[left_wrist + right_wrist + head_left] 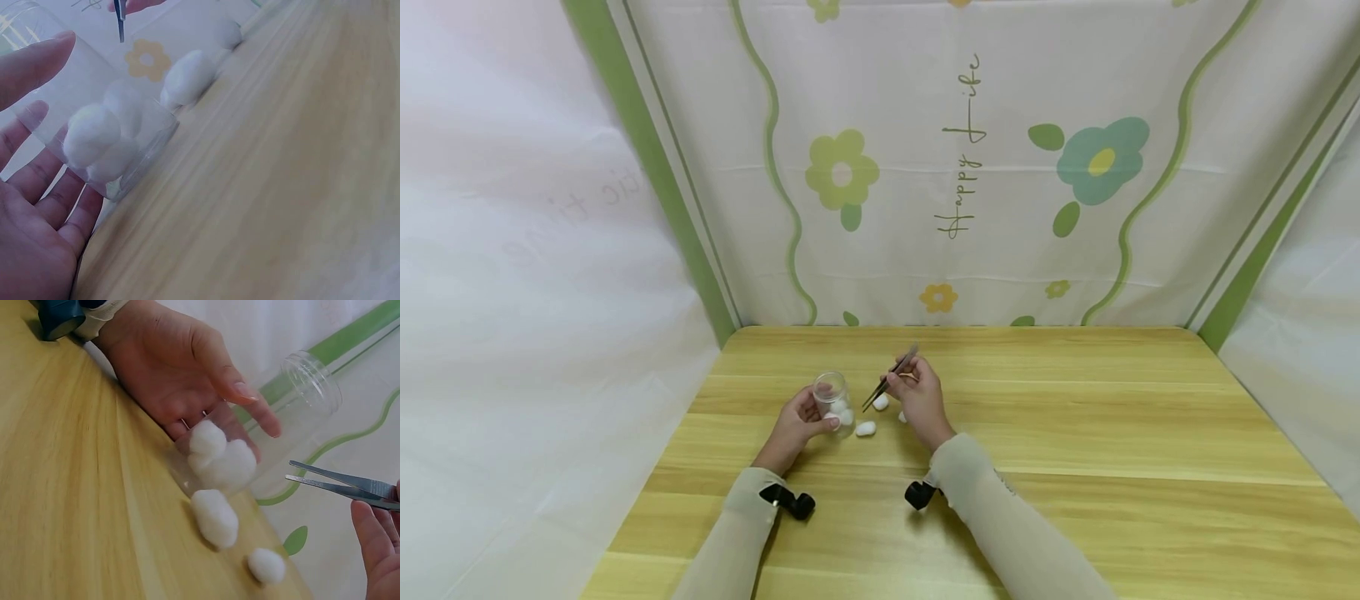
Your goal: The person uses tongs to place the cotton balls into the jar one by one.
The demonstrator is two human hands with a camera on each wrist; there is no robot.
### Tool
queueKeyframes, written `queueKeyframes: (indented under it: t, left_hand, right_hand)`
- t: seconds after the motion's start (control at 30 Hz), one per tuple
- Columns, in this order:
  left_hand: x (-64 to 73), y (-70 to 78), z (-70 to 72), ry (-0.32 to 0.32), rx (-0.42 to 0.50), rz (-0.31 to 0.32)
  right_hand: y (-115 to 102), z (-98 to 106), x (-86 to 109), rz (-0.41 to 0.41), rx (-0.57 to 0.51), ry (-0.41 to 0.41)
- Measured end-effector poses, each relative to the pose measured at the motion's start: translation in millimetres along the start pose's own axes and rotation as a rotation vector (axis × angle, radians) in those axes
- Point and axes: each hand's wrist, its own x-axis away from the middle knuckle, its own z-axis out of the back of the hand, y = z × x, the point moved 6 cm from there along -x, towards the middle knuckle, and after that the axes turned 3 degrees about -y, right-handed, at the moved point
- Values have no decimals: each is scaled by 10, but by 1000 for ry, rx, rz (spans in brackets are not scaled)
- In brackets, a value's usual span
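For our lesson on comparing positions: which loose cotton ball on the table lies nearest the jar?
The elongated white ball just right of the jar in the head view; the other loose balls lie farther from it.

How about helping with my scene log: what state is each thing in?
Jar: open-topped, roughly upright, partly filled
Cotton balls in the jar: gathered at the bottom
Loose cotton balls: lying on the table
Tweezers: tips apart, nothing between them
Left hand: holding the jar
Right hand: holding the tweezers
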Motion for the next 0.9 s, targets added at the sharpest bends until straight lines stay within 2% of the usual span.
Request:
queueKeyframes:
  t: [0.13, 0.4, 0.67, 0.9]
  left_hand:
    - [3, 3, -6, 2, 6, -4]
    - [-5, 8, -7, -13, 17, 28]
    - [94, 251, -74, -25, -2, 19]
    - [97, 255, -77, -22, 11, 26]
  right_hand:
    - [50, 16, 4, -15, -12, -9]
    - [-149, -20, 110, -40, -27, -36]
    - [-101, -13, 129, -51, 7, -20]
    - [-55, -12, 139, -53, 21, -17]
